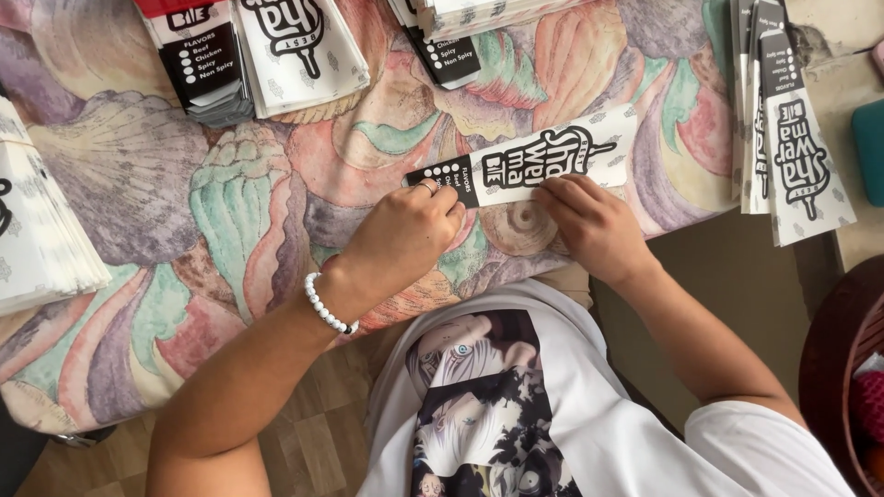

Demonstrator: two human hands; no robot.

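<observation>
Left hand (pixel 410 230), fingers curled, presses the paper sleeve (pixel 525 166) at its 9 o'clock end; right hand (pixel 589 221) pinches its lower edge. Sleeve lies flat on the shell-patterned cloth (pixel 230 202); sleeve stacks (pixel 267 51) at 11 o'clock

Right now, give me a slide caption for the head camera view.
Both hands, left hand and right hand, press a flat paper sleeve onto a seashell-patterned tablecloth.

One head-worn camera looks steeply down, close over the desk (pixel 230 193); the wearer's chest lies at 6 o'clock, far edge at 12.
</observation>
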